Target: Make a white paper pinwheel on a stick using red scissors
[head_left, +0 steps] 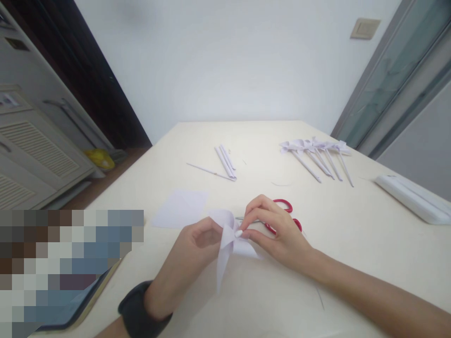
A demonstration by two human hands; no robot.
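A folded white paper pinwheel shape (229, 239) is held just above the cream table (352, 234) near its front edge. My left hand (192, 256), with a dark band on the wrist, is closed on the paper from the left. From the right, my right hand (278, 232) pinches the paper's centre with thumb and fingers. Red-handled scissors (287, 206) lie on the table right behind my right hand, partly hidden by it.
A flat white paper square (181, 208) lies left of the hands. Rolled paper sticks (225, 162) lie farther back, several finished paper pinwheels on sticks (317, 152) at back right. A white box-like object (412, 197) sits at the right edge. A dark tablet (81, 300) lies at front left.
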